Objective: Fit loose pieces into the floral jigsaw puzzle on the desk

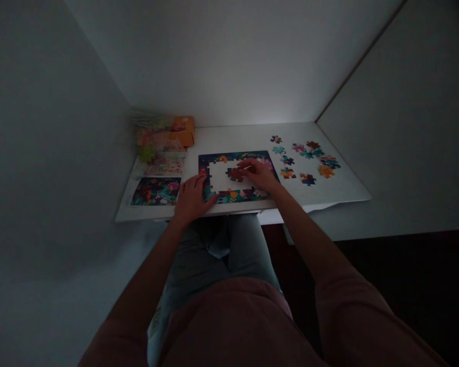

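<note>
- Within the bare white middle of the puzzle frame (233, 198), toward its right side, is a dark reddish puzzle piece (236, 175) with teal at its left end; whether it lies flat or is slightly raised is hard to tell.
- The right hand (260, 176) has its thumb and forefinger closed on the right side of that piece, the wrist crossing the frame's lower right border.
- The left hand (192, 199) lies palm down with its fingers loosely spread, fingertips over the frame's left border and thumb at the lower left corner.
- The frame's dark border carries colourful plant-like prints, and knob-and-notch shapes line its inner edge.
- To the right of the frame lie loose puzzle pieces, among them a blue and orange one (308, 179), an orange one (326, 171) and a pale teal one (279, 150); some at the far right touch or overlap.
- Left of the left hand is a dark printed picture card (156, 191).
- Behind the card are a paler printed sheet (166, 164), clear plastic with a yellow-green patch, blurred, and an orange box (184, 131).
- All this rests on a white tabletop (233, 135) against pale walls.
</note>
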{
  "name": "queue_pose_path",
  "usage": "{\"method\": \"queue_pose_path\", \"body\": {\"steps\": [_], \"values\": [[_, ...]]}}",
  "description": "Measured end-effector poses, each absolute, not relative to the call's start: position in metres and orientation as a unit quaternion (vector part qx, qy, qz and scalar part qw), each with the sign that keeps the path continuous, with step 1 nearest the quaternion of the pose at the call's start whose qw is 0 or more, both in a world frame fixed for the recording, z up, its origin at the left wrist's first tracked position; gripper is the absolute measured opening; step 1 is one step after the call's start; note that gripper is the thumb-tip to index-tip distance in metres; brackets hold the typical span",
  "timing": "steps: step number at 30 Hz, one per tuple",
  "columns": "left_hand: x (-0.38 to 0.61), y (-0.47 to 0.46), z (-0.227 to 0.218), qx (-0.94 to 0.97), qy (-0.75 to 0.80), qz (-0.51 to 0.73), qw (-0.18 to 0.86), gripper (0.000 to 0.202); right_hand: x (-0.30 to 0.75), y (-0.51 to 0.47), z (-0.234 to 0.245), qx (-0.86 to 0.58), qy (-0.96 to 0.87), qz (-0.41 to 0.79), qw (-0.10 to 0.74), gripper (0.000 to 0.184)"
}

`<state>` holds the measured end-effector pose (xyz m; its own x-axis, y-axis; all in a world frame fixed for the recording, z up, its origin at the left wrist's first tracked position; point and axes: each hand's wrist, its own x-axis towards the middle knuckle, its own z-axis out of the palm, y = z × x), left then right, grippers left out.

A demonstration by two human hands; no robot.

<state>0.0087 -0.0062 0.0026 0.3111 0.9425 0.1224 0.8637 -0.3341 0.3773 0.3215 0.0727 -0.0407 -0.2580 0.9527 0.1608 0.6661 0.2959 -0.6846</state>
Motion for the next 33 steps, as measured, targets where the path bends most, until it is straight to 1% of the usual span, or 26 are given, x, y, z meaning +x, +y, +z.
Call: {"method": "queue_pose_path", "body": {"steps": [4, 8, 10, 14, 16, 19, 21, 25, 27, 33], "values": [[0.008, -0.007, 0.001, 0.803, 0.562, 0.162, 0.115, 0.074, 0.332, 0.074, -0.038, -0.529, -0.692, 0.335, 0.360, 0.026], [0.009, -0.007, 0.001, 0.800, 0.567, 0.154, 0.119, 0.072, 0.362, 0.073, -0.032, -0.558, -0.621, 0.360, 0.417, 0.027], [0.009, -0.007, 0.001, 0.798, 0.569, 0.156, 0.121, 0.072, 0.381, 0.071, -0.036, -0.571, -0.594, 0.343, 0.451, 0.028], [0.008, -0.007, 0.002, 0.802, 0.564, 0.155, 0.122, 0.075, 0.412, 0.068, -0.053, -0.555, -0.573, 0.268, 0.540, 0.038], [0.008, -0.008, 0.003, 0.805, 0.559, 0.155, 0.123, 0.075, 0.420, 0.065, -0.060, -0.554, -0.563, 0.247, 0.562, 0.041], [0.008, -0.009, 0.004, 0.805, 0.559, 0.155, 0.124, 0.075, 0.420, 0.062, -0.066, -0.557, -0.554, 0.234, 0.572, 0.040], [0.009, -0.010, 0.004, 0.805, 0.562, 0.150, 0.121, 0.077, 0.418, 0.059, -0.066, -0.555, -0.556, 0.237, 0.572, 0.037], [0.009, -0.010, 0.004, 0.811, 0.555, 0.147, 0.111, 0.081, 0.417, 0.054, -0.063, -0.543, -0.590, 0.233, 0.550, 0.020], [0.009, -0.010, 0.004, 0.812, 0.553, 0.151, 0.107, 0.080, 0.418, 0.053, -0.062, -0.541, -0.606, 0.217, 0.541, 0.015], [0.009, -0.009, 0.001, 0.812, 0.551, 0.160, 0.103, 0.079, 0.423, 0.053, -0.067, -0.558, -0.607, 0.214, 0.523, 0.013]]}}
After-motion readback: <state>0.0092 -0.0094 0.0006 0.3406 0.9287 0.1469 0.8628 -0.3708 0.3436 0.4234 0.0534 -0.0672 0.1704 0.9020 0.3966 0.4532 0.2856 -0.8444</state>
